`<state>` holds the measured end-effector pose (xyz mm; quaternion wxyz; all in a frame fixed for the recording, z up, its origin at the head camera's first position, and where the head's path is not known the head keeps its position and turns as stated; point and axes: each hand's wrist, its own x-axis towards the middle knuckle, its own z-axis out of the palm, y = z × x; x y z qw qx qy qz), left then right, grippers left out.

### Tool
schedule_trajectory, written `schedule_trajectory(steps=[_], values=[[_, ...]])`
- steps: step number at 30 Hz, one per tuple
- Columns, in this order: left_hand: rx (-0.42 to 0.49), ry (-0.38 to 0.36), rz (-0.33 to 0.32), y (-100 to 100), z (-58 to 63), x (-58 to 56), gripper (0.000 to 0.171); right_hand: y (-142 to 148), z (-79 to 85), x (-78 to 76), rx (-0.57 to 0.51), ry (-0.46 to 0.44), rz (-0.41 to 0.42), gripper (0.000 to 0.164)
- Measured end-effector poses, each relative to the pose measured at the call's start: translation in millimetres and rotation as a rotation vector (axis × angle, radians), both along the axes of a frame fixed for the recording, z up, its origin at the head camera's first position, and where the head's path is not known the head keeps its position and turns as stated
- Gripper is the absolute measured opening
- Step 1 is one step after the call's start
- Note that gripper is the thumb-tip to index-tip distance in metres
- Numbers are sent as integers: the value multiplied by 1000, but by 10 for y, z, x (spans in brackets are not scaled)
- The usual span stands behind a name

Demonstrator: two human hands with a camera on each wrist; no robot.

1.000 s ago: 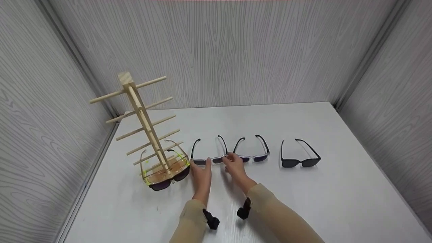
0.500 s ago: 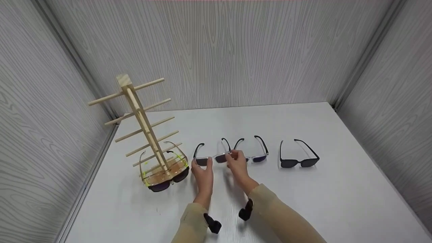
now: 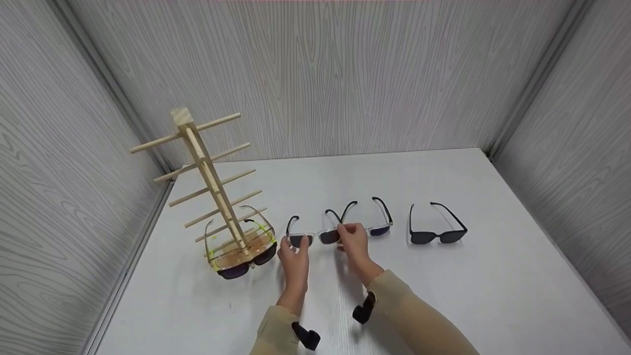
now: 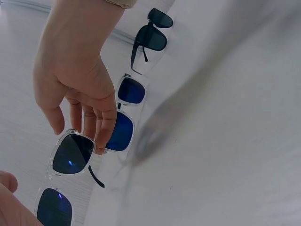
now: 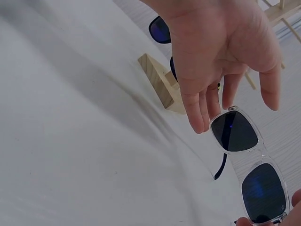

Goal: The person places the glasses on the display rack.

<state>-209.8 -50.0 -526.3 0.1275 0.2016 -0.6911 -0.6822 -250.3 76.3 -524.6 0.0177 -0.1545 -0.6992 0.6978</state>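
Observation:
A pair of sunglasses (image 3: pixel 329 236) with a clear frame, dark lenses and dark arms stands between the two hands, its arms unfolded. At its left end is my left hand (image 3: pixel 294 264), with the fingers at the hinge and the thumb spread in front, as the right wrist view shows. My right hand (image 3: pixel 356 246) pinches the right end of the frame. Just behind that hand lies a second clear-framed pair with blue lenses (image 4: pixel 123 132), partly hidden by it. In the left wrist view the dark-lensed pair's front (image 4: pixel 73 155) faces the camera.
To the left a wooden display rack (image 3: pixel 212 177) with several crossbars leans in view. Sunglasses with dark lenses (image 3: pixel 234 271) hang low on it. A black pair (image 3: pixel 438 238) lies open on the white table (image 3: pixel 493 296) at the right. Grey wood-grain panels (image 3: pixel 315 74) enclose the table.
The held sunglasses have shifted slightly right and toward the person, their front tilting so the lenses show more. The right hand has moved a little right along with them.

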Motion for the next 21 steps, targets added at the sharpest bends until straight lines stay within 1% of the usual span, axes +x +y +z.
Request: schedule_trajectory(steps=[5,7,10,17,21], values=[[41,-38,-29,-50,32,52,63,59,18,15,-37,-51,17,27],[66,-43,-34,-66,33,77,62,80,7,19,-50,-64,22,27],[79,-34,-38,-84,25,112,60,99,-11,35,-69,-84,27,29],[24,-14,-50,-118,-12,173,56,163,-37,102,-121,-104,61,34],[25,-20,-65,-148,-19,215,53,204,-68,121,-144,-95,81,35]])
